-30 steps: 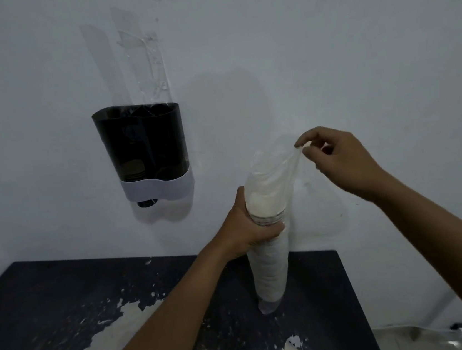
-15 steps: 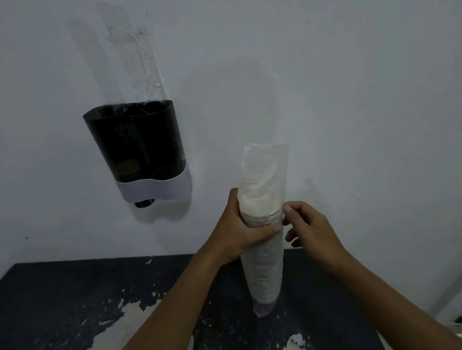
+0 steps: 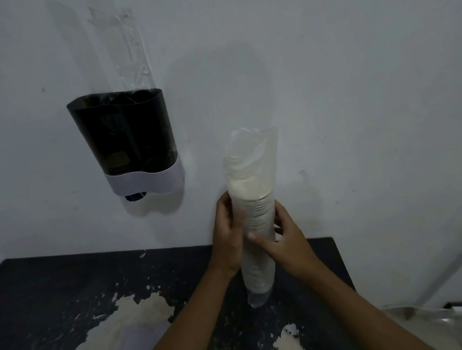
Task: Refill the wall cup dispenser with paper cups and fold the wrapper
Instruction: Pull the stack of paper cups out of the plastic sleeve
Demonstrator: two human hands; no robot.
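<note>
A tall stack of white paper cups (image 3: pixel 259 264) stands upright in a clear plastic wrapper (image 3: pixel 250 155), whose open top rises loose above the stack. My left hand (image 3: pixel 227 233) grips the stack's upper part from the left. My right hand (image 3: pixel 285 235) wraps around it from the right, thumb across the front. The dark wall cup dispenser (image 3: pixel 126 141) with a white lower band hangs on the wall up and to the left, apart from both hands. One cup bottom shows under its left side.
A dark table (image 3: pixel 50 298) with pale worn patches lies below, its back edge against the grey wall. Clear tape (image 3: pixel 123 45) sticks on the wall above the dispenser. A metallic object (image 3: pixel 444 314) lies low at the right.
My right hand let go of the wrapper's top, came down and closed around the stack. My left hand slid slightly lower. The wrapper's top now stands loose.
</note>
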